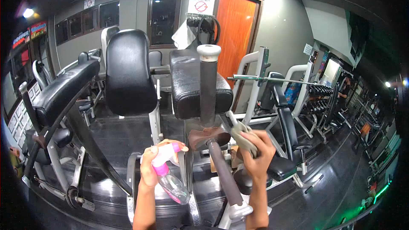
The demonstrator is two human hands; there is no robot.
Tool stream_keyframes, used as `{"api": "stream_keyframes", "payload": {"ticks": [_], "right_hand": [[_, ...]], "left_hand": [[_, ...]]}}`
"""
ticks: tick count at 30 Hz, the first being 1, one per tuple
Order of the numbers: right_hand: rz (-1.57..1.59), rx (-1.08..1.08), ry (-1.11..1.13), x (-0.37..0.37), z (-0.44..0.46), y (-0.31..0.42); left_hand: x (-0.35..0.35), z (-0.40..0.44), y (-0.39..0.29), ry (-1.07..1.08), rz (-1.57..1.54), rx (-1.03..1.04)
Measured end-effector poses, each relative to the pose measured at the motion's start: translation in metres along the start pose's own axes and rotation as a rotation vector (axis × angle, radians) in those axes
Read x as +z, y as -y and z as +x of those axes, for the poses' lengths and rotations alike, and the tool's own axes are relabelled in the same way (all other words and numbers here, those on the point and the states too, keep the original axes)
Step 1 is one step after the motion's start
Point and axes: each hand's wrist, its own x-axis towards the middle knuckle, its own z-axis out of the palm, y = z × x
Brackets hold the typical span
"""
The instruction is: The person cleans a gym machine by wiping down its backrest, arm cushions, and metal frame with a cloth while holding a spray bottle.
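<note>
My left hand [150, 165] is wrapped round the neck of a spray bottle [172, 187] with a clear body, a pink collar and a white and pink trigger head. The bottle is tilted, its nozzle pointing right toward the machine's handle bar. In my right hand [257, 151] is a folded grey-green cloth [245, 139], held just right of the bar's brown joint plate [208, 137]. A dark foam-gripped handle [208, 85] with a white end cap rises from that plate, and a second foam-gripped handle [226, 176] slopes down between my forearms. Whether the cloth touches metal I cannot tell.
Black padded machine cushions [130, 72] stand ahead, with a long arm pad [68, 89] at left. A barbell [272, 79] lies across a rack on the right, near a dumbbell rack [321, 98]. A person [344, 91] stands far back. An orange door [236, 30] is behind.
</note>
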Motion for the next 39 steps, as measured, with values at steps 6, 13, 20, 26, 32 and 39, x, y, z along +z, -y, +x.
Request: {"api": "stream_keyframes", "payload": {"ticks": [6,13,20,26,32,39], "right_hand": [[-0.185,-0.237,0.531,0.005,0.070,0.035],[-0.416,-0.470,0.757,0.019,0.085,0.071],[-0.697,-0.613,0.869,0.066,0.086,0.091],[-0.876,-0.619,1.056,0.070,0.098,0.104],[-0.680,-0.725,1.110,0.037,0.094,0.109],[-0.651,-0.736,1.271,0.009,0.108,0.112]], "left_hand": [[-0.011,-0.021,-0.005,-0.035,-0.045,-0.021],[-0.024,-0.034,0.001,-0.061,-0.126,-0.046],[-0.027,-0.043,0.009,-0.105,-0.185,-0.087],[-0.036,-0.061,0.006,-0.113,-0.205,-0.112],[-0.048,-0.073,-0.003,-0.093,-0.188,-0.133],[-0.057,-0.079,-0.008,-0.067,-0.176,-0.169]]}}
